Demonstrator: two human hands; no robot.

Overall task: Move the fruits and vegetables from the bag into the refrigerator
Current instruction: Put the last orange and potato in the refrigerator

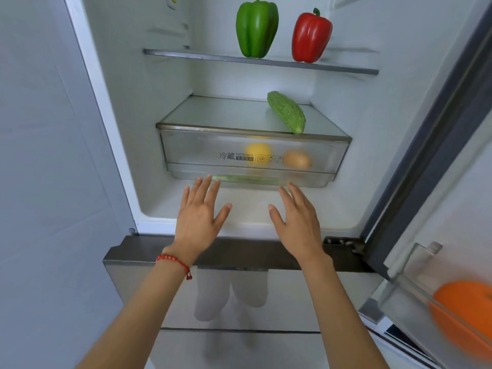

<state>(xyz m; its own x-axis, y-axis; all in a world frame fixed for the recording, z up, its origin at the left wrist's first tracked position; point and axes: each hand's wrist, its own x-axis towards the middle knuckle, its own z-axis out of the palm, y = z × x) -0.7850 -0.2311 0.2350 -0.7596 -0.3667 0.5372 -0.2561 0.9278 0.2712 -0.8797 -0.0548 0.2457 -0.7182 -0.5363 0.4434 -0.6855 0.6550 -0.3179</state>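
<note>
Two bare forearms are stretched forward from the bottom of the view, a red bead bracelet (174, 262) worn on the left wrist. Beyond them the open refrigerator (111, 107) is seen, its door (436, 145) swung out to the right. A frosted crisper drawer (202, 153) is seated at the bottom of the compartment; a yellow fruit (257, 153) and a brownish round fruit (297, 160) are dimly seen through its front. On the drawer's lid a bitter gourd (287, 112) is laid at a slant. On the glass shelf (191, 55) above, a green bell pepper (257, 27) and a red bell pepper (311, 36) are stood upright, side by side and apart. An orange object (468, 312), blurred, is held in the door bin at lower right. The left hand (198, 214) and the right hand (298, 221) are held flat with fingers spread, nothing grasped, fingertips near the drawer's lower edge; contact cannot be judged.
</note>
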